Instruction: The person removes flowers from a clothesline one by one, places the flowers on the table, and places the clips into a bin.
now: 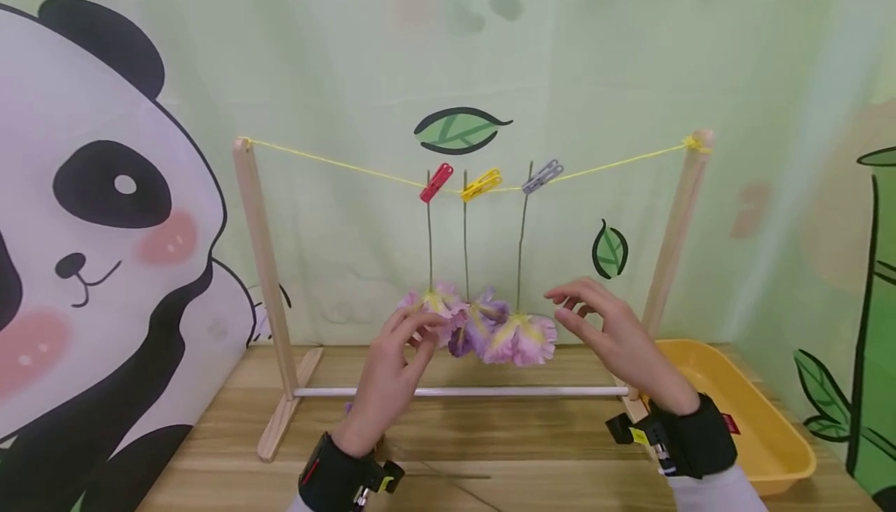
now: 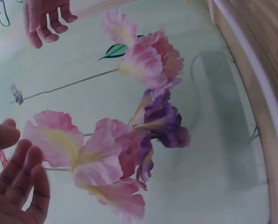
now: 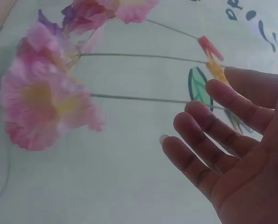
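Note:
Three artificial flowers hang heads-down by thin stems from a yellow string (image 1: 336, 164). A red clothespin (image 1: 437, 183) holds the left pink flower (image 1: 441, 299), a yellow clothespin (image 1: 481, 184) the purple flower (image 1: 479, 324), and a grey clothespin (image 1: 542, 177) the right pink flower (image 1: 523, 338). My left hand (image 1: 392, 368) is beside the left pink flower, its fingers loosely bent; the left wrist view shows nothing held in them. To the right of the right pink flower, my right hand (image 1: 616, 334) hovers apart from it with relaxed, spread fingers (image 3: 195, 161).
The string spans two wooden posts (image 1: 262, 263) joined low down by a white rod (image 1: 518, 391). A yellow tray (image 1: 763, 426) sits at the right behind my right wrist. Loose thin stems (image 1: 455, 476) lie on the wooden table (image 1: 546, 457).

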Demonstrator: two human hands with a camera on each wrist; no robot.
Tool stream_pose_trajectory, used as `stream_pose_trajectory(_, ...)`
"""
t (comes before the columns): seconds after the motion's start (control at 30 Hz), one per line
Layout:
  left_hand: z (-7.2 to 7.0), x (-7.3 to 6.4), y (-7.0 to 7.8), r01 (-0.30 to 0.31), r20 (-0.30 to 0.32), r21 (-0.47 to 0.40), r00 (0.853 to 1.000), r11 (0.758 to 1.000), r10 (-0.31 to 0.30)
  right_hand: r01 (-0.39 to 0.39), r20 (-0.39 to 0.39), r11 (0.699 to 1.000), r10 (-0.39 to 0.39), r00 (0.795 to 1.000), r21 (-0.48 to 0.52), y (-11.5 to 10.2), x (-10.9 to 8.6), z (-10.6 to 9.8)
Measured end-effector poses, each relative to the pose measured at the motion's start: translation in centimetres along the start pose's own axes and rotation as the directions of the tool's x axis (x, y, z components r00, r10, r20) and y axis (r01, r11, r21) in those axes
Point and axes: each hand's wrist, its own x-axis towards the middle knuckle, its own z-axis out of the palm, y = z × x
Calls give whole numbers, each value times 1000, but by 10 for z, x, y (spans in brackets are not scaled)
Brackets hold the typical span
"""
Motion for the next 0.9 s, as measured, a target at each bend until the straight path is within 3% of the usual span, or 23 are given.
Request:
stream_pose_trajectory(0.17,-7,12,4,12,-95,22,995,1000,-9,92,-29,995,-93,995,-28,-16,18,-7)
stream_pose_trajectory(0.47,-17,37,7,85,-49,56,995,995,-83,180,-58,981,-185,981,-77,-37,51,-21)
stream_pose_trajectory(0.9,-11,62,22,111,-102,110,990,988,-100,227,-32,954,-237,971,-194,-60,108,-29)
